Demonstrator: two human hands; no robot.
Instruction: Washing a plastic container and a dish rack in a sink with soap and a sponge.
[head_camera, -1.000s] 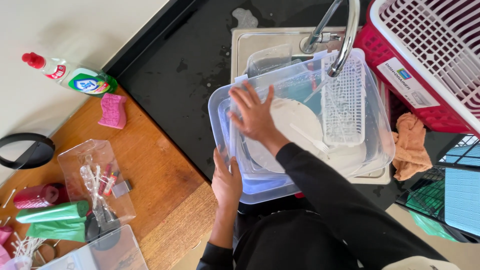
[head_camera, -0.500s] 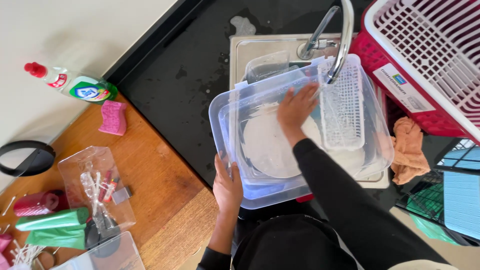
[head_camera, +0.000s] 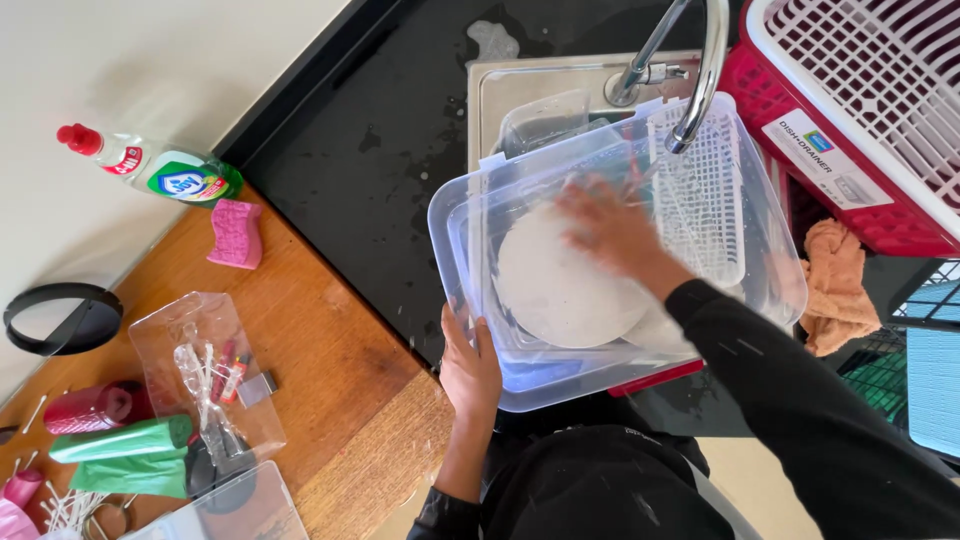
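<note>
Left hand (head_camera: 468, 370): you clamp it on the tub's (head_camera: 470, 215) near rim, at 7 o'clock of the tub, thumb over the edge.
Right hand (head_camera: 610, 228): it lies spread and blurred inside the tub, palm down on the white plate (head_camera: 560, 300); it grips nothing.
Tub: clear plastic, perched over the sink (head_camera: 525, 85), part of it overhanging the front edge toward you.
Plate: flat in the tub's middle, with a white basket (head_camera: 705, 195) at its 2 o'clock, under the tap (head_camera: 700, 75).
Risk, tipping: the tub sits only partly supported; if you press hard on the plate or loosen the left grip, it may tilt off the edge.
Risk, slipping: the plate looks wet, so your palm could skid into the basket or tap.
Risk, splash: water may slop onto the black worktop (head_camera: 370, 170), already spotted with drops, and creep toward the wooden worktop (head_camera: 320, 340) at 9 o'clock.
</note>
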